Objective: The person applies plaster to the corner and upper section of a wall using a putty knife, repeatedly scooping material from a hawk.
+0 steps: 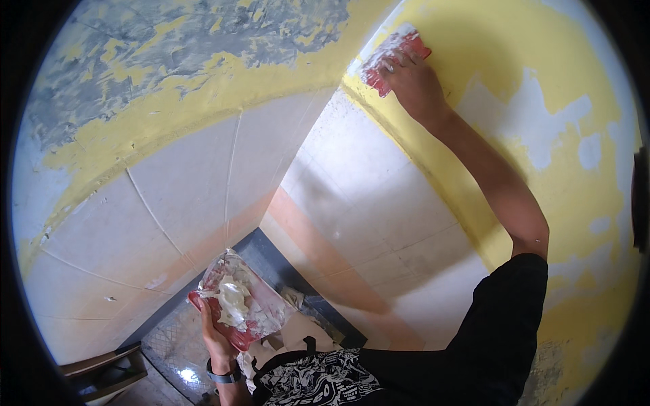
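Observation:
My right hand [413, 84] grips a red, putty-smeared spreader [379, 64] against the yellow wall [501, 47], high up beside the inside corner. My left hand [213, 331] holds a red board [254, 311] low at the bottom centre, with a lump of white putty [233, 298] on it and white smears over its surface. The yellow wall has irregular white patches. The left wall [156, 40] has grey and yellow mottled paint above white and pink tiles [183, 196].
Tiled lower walls [352, 183] meet in the corner above a dark-edged floor. An open wooden box [101, 379] lies at the bottom left. Pale crumpled material [311, 331] lies below, partly behind my body. A dark object [638, 196] is at the far right rim.

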{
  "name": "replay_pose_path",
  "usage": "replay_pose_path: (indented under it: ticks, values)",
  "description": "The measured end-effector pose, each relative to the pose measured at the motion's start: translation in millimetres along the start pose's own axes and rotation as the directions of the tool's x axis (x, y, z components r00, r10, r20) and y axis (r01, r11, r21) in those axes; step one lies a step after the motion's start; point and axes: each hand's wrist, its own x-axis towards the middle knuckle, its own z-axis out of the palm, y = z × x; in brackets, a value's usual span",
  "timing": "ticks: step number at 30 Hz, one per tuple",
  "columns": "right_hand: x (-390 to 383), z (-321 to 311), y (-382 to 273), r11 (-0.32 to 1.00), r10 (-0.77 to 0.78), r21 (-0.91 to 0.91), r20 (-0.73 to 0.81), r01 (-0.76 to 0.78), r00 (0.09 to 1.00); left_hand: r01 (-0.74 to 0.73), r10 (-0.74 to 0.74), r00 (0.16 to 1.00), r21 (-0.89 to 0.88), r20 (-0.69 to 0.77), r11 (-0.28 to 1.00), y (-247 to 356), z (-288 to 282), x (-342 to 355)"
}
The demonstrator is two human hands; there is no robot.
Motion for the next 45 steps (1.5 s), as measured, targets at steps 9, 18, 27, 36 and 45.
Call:
replay_pose_path:
  ticks: [9,18,27,36,45]
  values:
    - [-6,47,-12,0.998,0.009,-0.053,-0.227,-0.022,0.974,0.028,-0.029,0.999,0.031,0.043,0.999,3,2,1]
    - [10,31,-7,0.998,0.036,-0.035,-0.224,-0.045,0.974,-0.013,0.012,1.000,0.049,0.019,0.999,3,4,-1]
    - [-69,-69,1,0.855,0.294,0.509,-0.318,-0.100,0.901,-0.101,0.102,0.995,0.028,-0.019,0.994,-9,-5,6]
    - [-199,-172,-139,-0.574,0.238,0.803,0.351,-0.161,0.906,-0.024,0.027,0.986,-0.026,0.163,0.999,15,45,4]
    - [-214,-160,-211,-0.910,0.083,0.395,0.475,-0.127,0.876,-0.080,0.040,0.980,0.201,0.193,0.976,17,52,-23]
